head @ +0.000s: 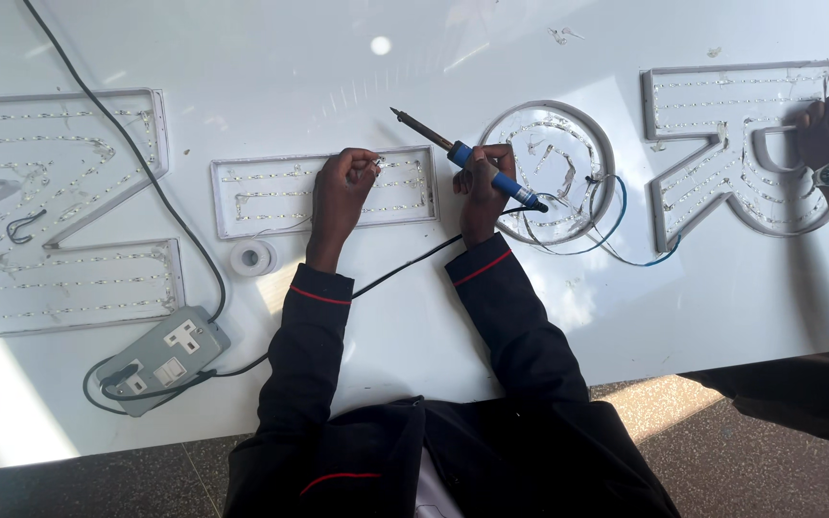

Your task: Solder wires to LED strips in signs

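With my right hand (485, 187) closed on the iron (467, 158) and my left hand (343, 182) pinching at the bar letter (271, 197), I should steady my wrist on the counter (414, 317) beside that letter.

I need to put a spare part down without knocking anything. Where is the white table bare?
Bare table runs along the far edge above the rectangular letter shell, and near the front edge between the right sleeve and the round shell. It is crowded around the socket block, tape roll and blue wires.
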